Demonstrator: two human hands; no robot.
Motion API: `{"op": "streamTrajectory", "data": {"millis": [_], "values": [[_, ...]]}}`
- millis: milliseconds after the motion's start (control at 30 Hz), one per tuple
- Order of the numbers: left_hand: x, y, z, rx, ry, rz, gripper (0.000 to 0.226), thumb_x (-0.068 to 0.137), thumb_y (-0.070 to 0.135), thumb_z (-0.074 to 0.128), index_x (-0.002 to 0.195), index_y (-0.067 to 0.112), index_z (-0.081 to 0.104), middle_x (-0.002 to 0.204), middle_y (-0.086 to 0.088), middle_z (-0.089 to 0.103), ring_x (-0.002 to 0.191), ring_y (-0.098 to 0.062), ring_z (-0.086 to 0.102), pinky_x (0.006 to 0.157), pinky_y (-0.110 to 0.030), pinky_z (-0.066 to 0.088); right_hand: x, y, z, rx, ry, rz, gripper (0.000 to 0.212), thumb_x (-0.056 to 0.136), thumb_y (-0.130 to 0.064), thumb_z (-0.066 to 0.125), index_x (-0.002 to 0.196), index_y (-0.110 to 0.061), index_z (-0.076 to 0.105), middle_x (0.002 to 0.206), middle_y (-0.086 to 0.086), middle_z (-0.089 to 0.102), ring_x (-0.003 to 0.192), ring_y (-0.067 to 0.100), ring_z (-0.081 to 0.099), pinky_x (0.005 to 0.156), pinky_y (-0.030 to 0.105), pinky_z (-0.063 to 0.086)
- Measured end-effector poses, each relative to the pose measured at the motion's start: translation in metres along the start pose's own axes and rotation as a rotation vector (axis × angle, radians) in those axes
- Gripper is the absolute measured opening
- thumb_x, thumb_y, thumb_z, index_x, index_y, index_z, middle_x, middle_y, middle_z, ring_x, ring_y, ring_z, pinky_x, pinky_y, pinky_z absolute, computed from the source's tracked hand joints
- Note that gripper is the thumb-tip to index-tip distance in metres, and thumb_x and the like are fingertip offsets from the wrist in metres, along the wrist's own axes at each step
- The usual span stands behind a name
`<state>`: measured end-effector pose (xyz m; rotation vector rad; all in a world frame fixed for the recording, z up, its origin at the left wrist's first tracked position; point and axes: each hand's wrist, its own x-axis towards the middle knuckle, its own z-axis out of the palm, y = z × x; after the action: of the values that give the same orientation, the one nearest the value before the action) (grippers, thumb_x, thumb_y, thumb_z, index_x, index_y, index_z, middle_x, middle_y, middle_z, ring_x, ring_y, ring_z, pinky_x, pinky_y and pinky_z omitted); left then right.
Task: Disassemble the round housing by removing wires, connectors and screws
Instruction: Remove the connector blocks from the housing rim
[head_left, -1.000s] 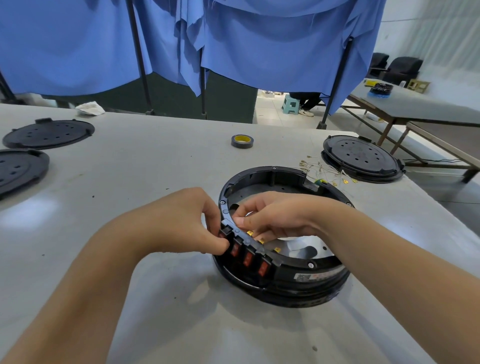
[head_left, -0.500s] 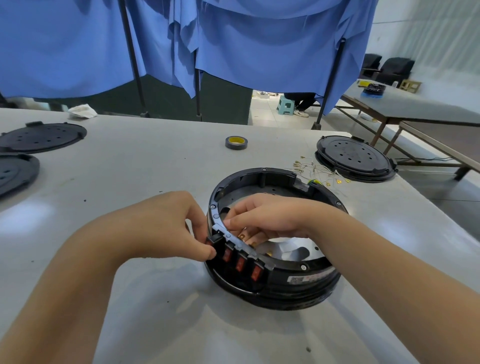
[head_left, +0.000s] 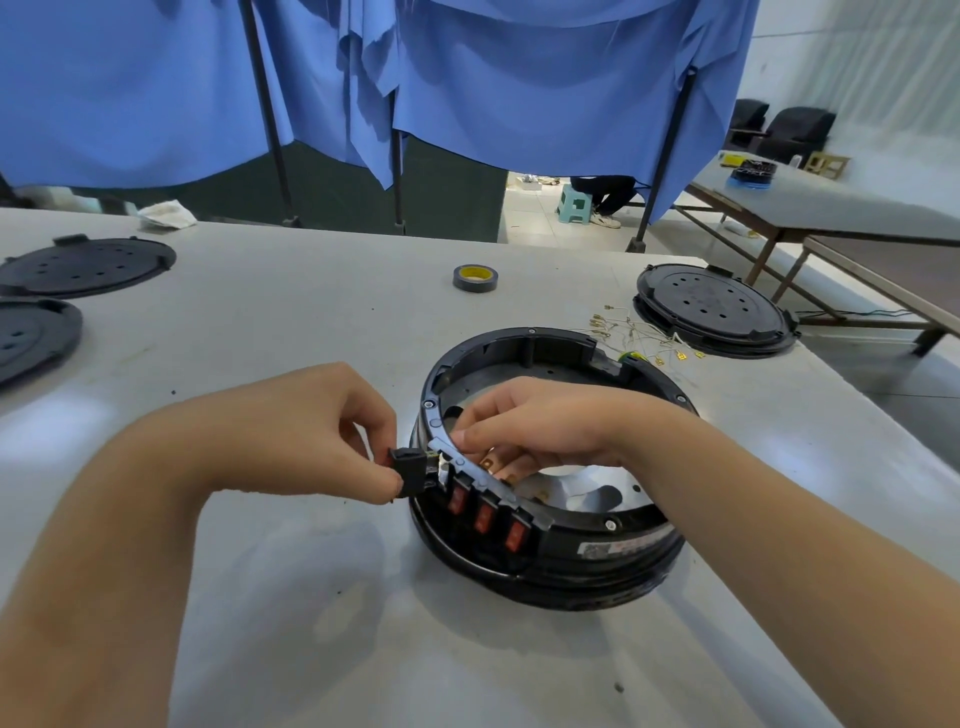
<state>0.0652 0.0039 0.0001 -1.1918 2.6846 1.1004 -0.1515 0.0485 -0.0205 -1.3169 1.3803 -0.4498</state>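
The round black housing (head_left: 613, 551) lies open on the grey table, with three red rocker switches (head_left: 483, 514) left in its near-left wall. My left hand (head_left: 322, 431) pinches a small black switch (head_left: 408, 465) just outside that wall, pulled out of its slot. My right hand (head_left: 540, 431) reaches inside the ring, fingers curled behind the switch panel, thumb on the rim. A bundle of loose wires with brass terminals (head_left: 639, 335) lies behind the housing.
A black round cover (head_left: 711, 306) sits at the back right, two more black covers (head_left: 83, 265) at the far left. A roll of dark tape (head_left: 475, 277) lies behind the housing. Blue curtains hang beyond the table edge.
The leftmost black switch has come out of the housing wall; my left hand has drawn it outward to the left. My right hand stays inside the ring.
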Motion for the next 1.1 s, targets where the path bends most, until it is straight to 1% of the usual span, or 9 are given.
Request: {"op": "streamTrajectory", "data": {"millis": [100, 200, 267, 333, 467, 633, 833, 967, 1100], "values": [[-0.002, 0.001, -0.004, -0.129, -0.009, 0.124, 0.029, 0.06, 0.051, 0.067, 0.072, 0.026, 0.072, 0.068, 0.0, 0.072, 0.056, -0.005, 0.055, 0.056, -0.02, 0.041, -0.003, -0.001, -0.001, -0.005, -0.002, -0.025, 0.012, 0.096, -0.02, 0.057, 0.094, -0.011, 0.064, 0.075, -0.003, 0.062, 0.063, 0.008, 0.057, 0.06, 0.016, 0.052], [0.009, 0.009, 0.004, -0.322, 0.176, 0.237, 0.028, 0.064, 0.049, 0.073, 0.074, 0.023, 0.073, 0.065, -0.003, 0.071, 0.054, -0.005, 0.055, 0.051, -0.013, 0.04, -0.008, -0.003, -0.001, -0.022, 0.039, -0.079, 0.014, 0.097, -0.02, 0.055, 0.096, -0.01, 0.065, 0.08, 0.001, 0.068, 0.068, 0.012, 0.063, 0.067, 0.021, 0.056], [0.021, 0.015, 0.016, -0.429, 0.352, 0.285, 0.022, 0.068, 0.043, 0.073, 0.073, 0.022, 0.073, 0.067, -0.003, 0.071, 0.057, -0.011, 0.06, 0.057, -0.02, 0.046, -0.01, -0.005, -0.002, 0.01, 0.116, -0.167, 0.017, 0.097, -0.014, 0.053, 0.103, -0.004, 0.065, 0.086, 0.009, 0.072, 0.075, 0.016, 0.069, 0.072, 0.024, 0.058], [0.032, 0.02, 0.029, -0.46, 0.501, 0.288, 0.024, 0.069, 0.046, 0.071, 0.077, 0.024, 0.074, 0.078, 0.002, 0.073, 0.072, -0.025, 0.066, 0.072, -0.041, 0.052, -0.015, -0.007, -0.003, 0.101, 0.254, -0.265, 0.017, 0.097, -0.007, 0.048, 0.099, -0.006, 0.065, 0.086, 0.011, 0.073, 0.076, 0.019, 0.072, 0.071, 0.024, 0.058], [0.049, 0.023, 0.048, -0.383, 0.679, 0.362, 0.005, 0.08, 0.03, 0.072, 0.081, 0.025, 0.072, 0.091, 0.01, 0.069, 0.087, -0.008, 0.064, 0.081, -0.029, 0.049, -0.028, 0.0, -0.008, 0.245, 0.434, -0.393, 0.024, 0.098, -0.001, 0.041, 0.09, -0.011, 0.062, 0.08, 0.01, 0.069, 0.068, 0.022, 0.07, 0.063, 0.024, 0.058], [0.058, 0.029, 0.068, -0.323, 0.701, 0.418, 0.008, 0.08, 0.033, 0.065, 0.084, 0.034, 0.071, 0.094, 0.019, 0.066, 0.095, -0.004, 0.062, 0.081, -0.013, 0.044, -0.039, 0.017, -0.013, 0.166, 0.525, -0.478, 0.007, 0.089, -0.003, 0.064, 0.089, -0.01, 0.063, 0.078, 0.006, 0.071, 0.071, 0.017, 0.071, 0.07, 0.03, 0.06], [0.059, 0.019, 0.069, -0.306, 0.627, 0.329, 0.016, 0.081, 0.039, 0.057, 0.081, 0.033, 0.072, 0.09, 0.018, 0.07, 0.09, -0.001, 0.063, 0.076, -0.017, 0.043, -0.058, 0.036, -0.051, 0.193, 0.901, -0.575, 0.004, 0.088, -0.012, 0.066, 0.088, -0.016, 0.066, 0.079, 0.008, 0.073, 0.07, 0.018, 0.072, 0.068, 0.027, 0.059], [0.058, 0.018, 0.066, -0.331, 0.616, 0.331, 0.027, 0.075, 0.052, 0.056, 0.076, 0.03, 0.073, 0.083, 0.012, 0.072, 0.081, -0.003, 0.064, 0.071, -0.014, 0.045, -0.06, 0.079, -0.089, 0.049, 1.242, -0.292, 0.005, 0.085, -0.026, 0.067, 0.083, -0.021, 0.066, 0.078, 0.004, 0.071, 0.073, 0.019, 0.069, 0.071, 0.035, 0.058], [0.056, 0.014, 0.064, -0.301, 0.628, 0.335, 0.037, 0.073, 0.059, 0.05, 0.074, 0.028, 0.071, 0.076, 0.003, 0.07, 0.077, -0.009, 0.063, 0.072, -0.021, 0.047, -0.053, 0.125, -0.113, -0.007, 1.279, 0.115, 0.011, 0.083, -0.025, 0.066, 0.083, -0.015, 0.068, 0.076, 0.0, 0.065, 0.081, 0.025, 0.063, 0.062, 0.028, 0.044]]}}
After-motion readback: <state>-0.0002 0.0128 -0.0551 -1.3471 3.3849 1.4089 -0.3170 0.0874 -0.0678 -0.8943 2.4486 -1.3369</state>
